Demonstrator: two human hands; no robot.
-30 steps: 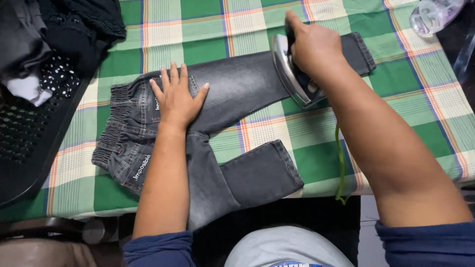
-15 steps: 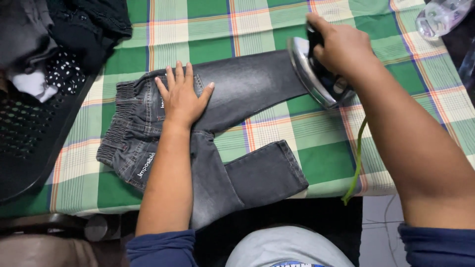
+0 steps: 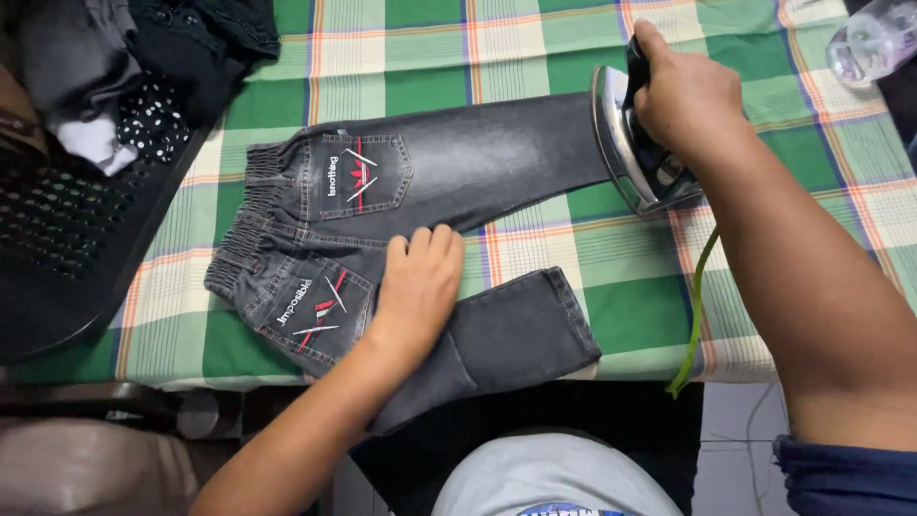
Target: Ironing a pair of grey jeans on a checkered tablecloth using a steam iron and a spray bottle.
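Observation:
A small pair of dark grey jeans (image 3: 458, 172) lies flat on the green checked cloth (image 3: 420, 57), waistband to the left, back pockets up. My left hand (image 3: 415, 287) presses flat on the near leg, close to the crotch. My right hand (image 3: 688, 96) grips the handle of a clothes iron (image 3: 630, 143). The iron is tipped up on its side at the cuff end of the far leg, its shiny soleplate facing left. A green cord (image 3: 695, 315) hangs down from it over the table's front edge.
A black perforated basket (image 3: 67, 248) with dark and white clothes (image 3: 115, 105) sits at the left. A clear plastic bottle (image 3: 874, 38) lies at the top right corner. The table's front edge runs just below the near trouser leg.
My right hand has slid the iron rightward along the far leg to its cuff end. My left hand has shifted from the seat of the jeans down onto the near leg.

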